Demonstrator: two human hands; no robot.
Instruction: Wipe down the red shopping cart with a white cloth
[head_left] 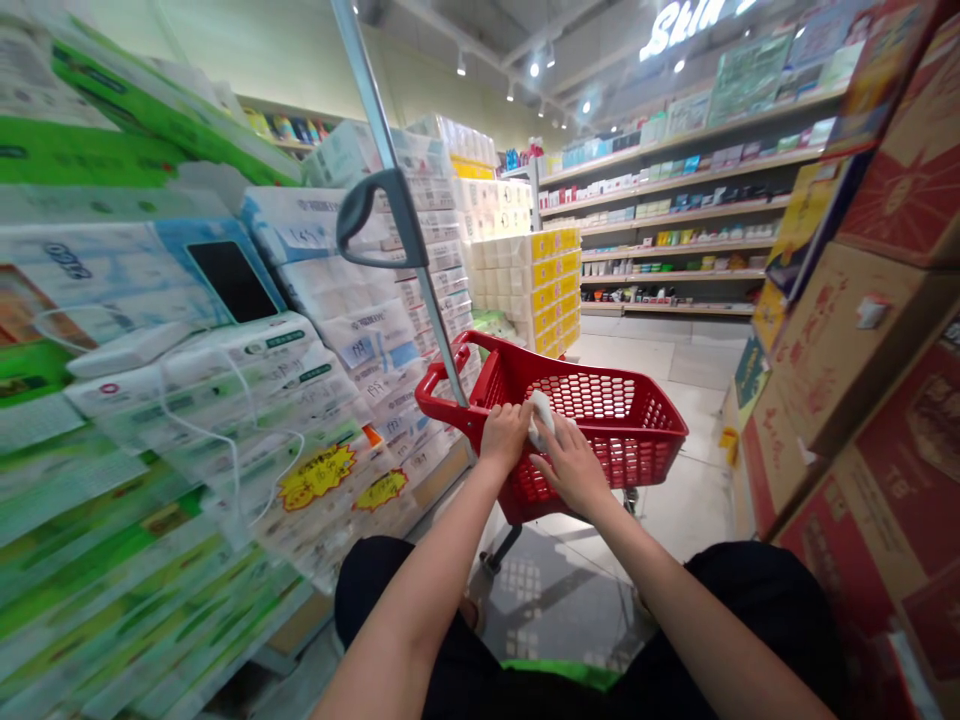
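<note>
A red plastic shopping basket (637, 420) on wheels stands on the floor in front of me, with a grey telescopic handle (375, 215) rising from its near left corner. My left hand (504, 436) is closed over the basket's near rim. My right hand (571, 462) lies beside it on the rim with fingers stretched out, pressed against a small white cloth or wipe (541, 418) held between both hands. My knees in dark trousers show at the bottom of the view.
Stacked packs of tissue paper (225, 400) fill shelves close on my left. Red and brown cartons (862, 330) are piled on my right. A yellow and white stack (536, 290) and shelves of bottles (675, 215) stand ahead across the tiled aisle (697, 480).
</note>
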